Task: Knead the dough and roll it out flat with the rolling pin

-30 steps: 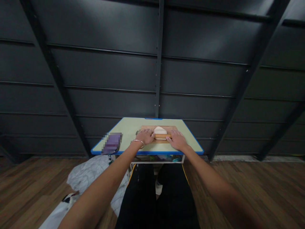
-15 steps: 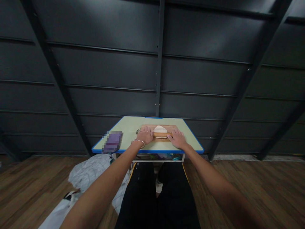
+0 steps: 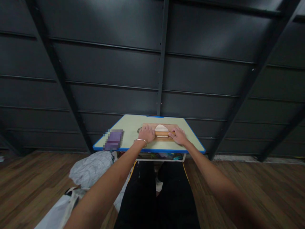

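Observation:
A wooden rolling pin (image 3: pixel 162 134) lies crosswise over a flat piece of pale dough (image 3: pixel 161 128). Under both is a wooden board (image 3: pixel 149 125) on the small table. My left hand (image 3: pixel 146 134), with a bangle at its wrist, is closed over the pin's left end. At the right end, my right hand (image 3: pixel 178 135) grips the pin, its thumb along the near side. Dough shows on the far side of the pin, and a thin strip shows on the near side. The pin's ends are hidden beneath my hands.
The pale table top (image 3: pixel 130 127) has a blue edge. A blurred-out purple item (image 3: pixel 113 139) lies at its left, and a dark ring-like object (image 3: pixel 139 129) sits beside my left hand. Below are a shelf with things in it, a pale crumpled cloth (image 3: pixel 91 167) and a white bag (image 3: pixel 56 210).
The rolling pin has moved slightly away from me over the dough, with both hands on it. More dough shows on the near side. The view has shifted a little.

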